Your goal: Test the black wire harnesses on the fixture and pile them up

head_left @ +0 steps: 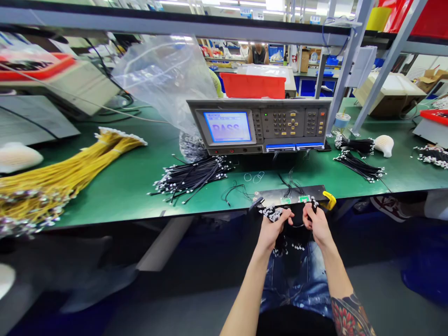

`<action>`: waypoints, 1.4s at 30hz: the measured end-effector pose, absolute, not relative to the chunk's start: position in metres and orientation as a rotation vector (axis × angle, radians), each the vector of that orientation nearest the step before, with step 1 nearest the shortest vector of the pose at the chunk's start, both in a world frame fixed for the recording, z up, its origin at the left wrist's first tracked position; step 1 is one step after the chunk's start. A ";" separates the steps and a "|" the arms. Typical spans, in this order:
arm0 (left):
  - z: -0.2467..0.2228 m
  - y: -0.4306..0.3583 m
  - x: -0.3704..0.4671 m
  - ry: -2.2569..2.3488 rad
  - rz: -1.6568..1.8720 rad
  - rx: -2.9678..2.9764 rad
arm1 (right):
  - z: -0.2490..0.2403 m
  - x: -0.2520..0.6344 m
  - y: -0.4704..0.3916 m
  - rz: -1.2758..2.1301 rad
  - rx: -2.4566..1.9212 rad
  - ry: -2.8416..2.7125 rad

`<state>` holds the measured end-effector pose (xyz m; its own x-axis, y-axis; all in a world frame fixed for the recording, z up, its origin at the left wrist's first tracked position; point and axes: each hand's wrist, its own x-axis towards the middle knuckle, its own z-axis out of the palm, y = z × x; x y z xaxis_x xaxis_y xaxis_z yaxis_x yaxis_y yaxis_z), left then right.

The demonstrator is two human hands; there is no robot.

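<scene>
At the bench's front edge, my left hand (273, 228) is closed around a bundle of black cables whose white connectors (271, 213) stick out above the fingers. More of these cables hang below it, over my lap. My right hand (318, 225) pinches near the cable ends, with a few white connectors (314, 202) showing at its fingertips. Just beyond the hands lies a dark fixture plate (273, 197) with two small green circuit boards (304, 199) (286, 200). The right fingertips are close to the right board; whether they touch it I cannot tell.
A tester (294, 123) with "PASS" on its screen stands behind the fixture. Black cable bundles (196, 177) lie left of it, others (360, 165) right. Yellow cables (77, 163) cover the far left. A yellow-handled tool (329, 200) sits at the fixture's right end. A shelf beam crosses above.
</scene>
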<state>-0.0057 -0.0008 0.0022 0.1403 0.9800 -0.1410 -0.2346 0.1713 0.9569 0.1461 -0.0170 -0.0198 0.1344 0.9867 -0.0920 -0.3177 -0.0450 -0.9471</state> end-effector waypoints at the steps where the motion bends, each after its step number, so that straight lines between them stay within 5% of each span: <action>1: 0.005 -0.004 -0.010 0.955 1.056 0.937 | -0.017 0.149 -0.021 1.308 -1.041 -0.845; 16: 0.014 -0.028 -0.013 0.667 0.590 0.916 | 0.012 0.142 -0.047 1.267 -0.990 -1.187; 24: 0.012 -0.028 -0.016 0.684 0.703 0.932 | 0.000 0.147 -0.040 0.893 -1.042 -0.949; 42: -0.004 -0.021 -0.025 0.856 1.156 0.693 | -0.012 0.150 -0.019 0.858 -1.038 -0.529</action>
<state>-0.0251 -0.0211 -0.0043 0.1677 0.9625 -0.2134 -0.4852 0.2690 0.8320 0.1498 -0.0189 -0.0123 0.5749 0.8181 -0.0098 -0.3584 0.2411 -0.9019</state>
